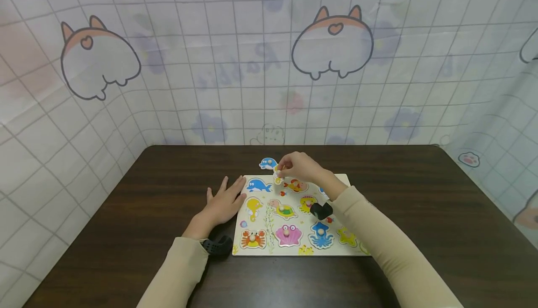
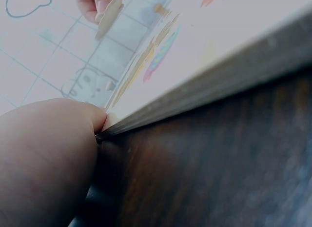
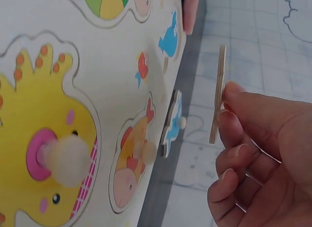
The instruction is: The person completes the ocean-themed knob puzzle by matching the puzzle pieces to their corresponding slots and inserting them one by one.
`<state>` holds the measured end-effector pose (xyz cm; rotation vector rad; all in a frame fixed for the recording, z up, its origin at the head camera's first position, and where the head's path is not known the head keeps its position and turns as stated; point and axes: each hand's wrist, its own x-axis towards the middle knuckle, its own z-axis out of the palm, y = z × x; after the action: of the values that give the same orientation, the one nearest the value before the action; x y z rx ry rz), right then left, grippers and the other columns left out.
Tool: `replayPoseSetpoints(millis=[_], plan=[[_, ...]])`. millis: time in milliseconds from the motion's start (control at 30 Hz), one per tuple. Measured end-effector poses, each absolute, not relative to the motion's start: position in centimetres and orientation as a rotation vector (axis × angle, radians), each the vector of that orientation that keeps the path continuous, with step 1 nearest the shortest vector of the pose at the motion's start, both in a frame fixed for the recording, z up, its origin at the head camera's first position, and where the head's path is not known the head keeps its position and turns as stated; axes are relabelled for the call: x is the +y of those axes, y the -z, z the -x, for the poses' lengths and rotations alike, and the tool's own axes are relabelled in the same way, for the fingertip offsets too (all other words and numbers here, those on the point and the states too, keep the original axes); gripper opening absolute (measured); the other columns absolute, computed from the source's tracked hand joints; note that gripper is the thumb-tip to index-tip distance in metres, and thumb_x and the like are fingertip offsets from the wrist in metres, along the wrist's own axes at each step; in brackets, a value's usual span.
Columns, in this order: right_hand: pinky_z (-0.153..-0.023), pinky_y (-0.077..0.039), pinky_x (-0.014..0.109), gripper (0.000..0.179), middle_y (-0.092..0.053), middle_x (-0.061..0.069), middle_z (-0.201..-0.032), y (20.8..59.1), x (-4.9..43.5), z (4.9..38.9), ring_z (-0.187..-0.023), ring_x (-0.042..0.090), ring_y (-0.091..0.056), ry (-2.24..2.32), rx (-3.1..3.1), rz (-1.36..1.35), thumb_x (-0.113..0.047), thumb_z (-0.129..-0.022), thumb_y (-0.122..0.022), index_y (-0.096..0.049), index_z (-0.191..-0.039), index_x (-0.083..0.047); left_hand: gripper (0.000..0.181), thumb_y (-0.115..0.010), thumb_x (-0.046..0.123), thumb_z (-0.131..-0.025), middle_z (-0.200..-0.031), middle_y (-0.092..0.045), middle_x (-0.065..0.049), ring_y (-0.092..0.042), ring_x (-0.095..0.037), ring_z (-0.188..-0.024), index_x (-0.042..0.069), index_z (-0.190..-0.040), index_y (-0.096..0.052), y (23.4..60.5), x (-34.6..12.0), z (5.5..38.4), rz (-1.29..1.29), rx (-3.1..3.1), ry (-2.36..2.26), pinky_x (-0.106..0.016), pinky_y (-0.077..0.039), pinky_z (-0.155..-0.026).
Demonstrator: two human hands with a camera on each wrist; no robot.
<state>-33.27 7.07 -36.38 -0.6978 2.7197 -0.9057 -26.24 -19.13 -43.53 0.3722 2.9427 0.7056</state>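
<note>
My right hand [image 1: 300, 167] pinches a small wooden puzzle piece [image 1: 277, 176], yellow and white, above the far edge of a knobbed puzzle board [image 1: 269, 248]. In the right wrist view the held piece [image 3: 218, 97] shows edge-on between thumb and forefinger. Just past the board lies a blue whale piece [image 1: 268, 163] with a round knob. My left hand [image 1: 222, 205] rests with fingers spread at the board's left edge, fingertips by the far left corner. On the board, the printed whale [image 1: 258, 185] and the yellow seahorse [image 1: 253, 209] show without knobs.
Knobbed pieces sit in the board: a crab [image 1: 253, 239], a pink shell [image 1: 288, 235], a blue squid [image 1: 321, 236] and several others. The dark wooden table [image 1: 159, 233] extends around it. A patterned cloth [image 1: 235, 65] hangs behind the table's far edge.
</note>
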Motion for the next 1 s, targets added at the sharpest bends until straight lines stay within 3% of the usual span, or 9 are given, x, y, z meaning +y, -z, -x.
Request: replayPoseSetpoints(millis=[500,767,1000], plan=[[-0.069,-0.049,0.026,0.013,-0.067,-0.002,-0.085,36.8,4.9,31.7,-0.075,0.015,-0.058,0.846,2.667,0.836,-0.022,-0.094,-0.078,-0.075,-0.100,-0.011,0.063,-0.045,0.035,-0.110,-0.170,-0.020,-0.006,0.000,-0.040,-0.156,0.017,-0.165,-0.022,43.3,-19.0,26.2,-0.360,2.932,-0.704,-0.076,0.008,-0.111],[-0.059,-0.050,0.025,0.012,-0.066,-0.003,-0.085,36.6,3.7,30.7,-0.063,0.014,-0.058,0.796,2.616,0.929,-0.020,-0.095,-0.077,-0.073,-0.100,-0.011,0.062,-0.045,0.036,-0.110,-0.169,-0.021,-0.006,0.000,-0.040,-0.156,0.016,-0.165,-0.024,43.5,-19.1,26.4,-0.368,2.935,-0.699,-0.077,0.008,-0.111],[-0.068,-0.047,0.027,0.010,-0.064,-0.006,-0.082,36.6,2.7,30.1,-0.072,0.012,-0.056,0.699,2.632,0.949,-0.022,-0.095,-0.077,-0.071,-0.097,-0.014,0.062,-0.044,0.037,-0.110,-0.170,-0.020,-0.006,0.000,-0.040,-0.156,0.017,-0.165,-0.023,43.4,-19.2,26.3,-0.368,2.932,-0.696,-0.077,0.009,-0.111]])
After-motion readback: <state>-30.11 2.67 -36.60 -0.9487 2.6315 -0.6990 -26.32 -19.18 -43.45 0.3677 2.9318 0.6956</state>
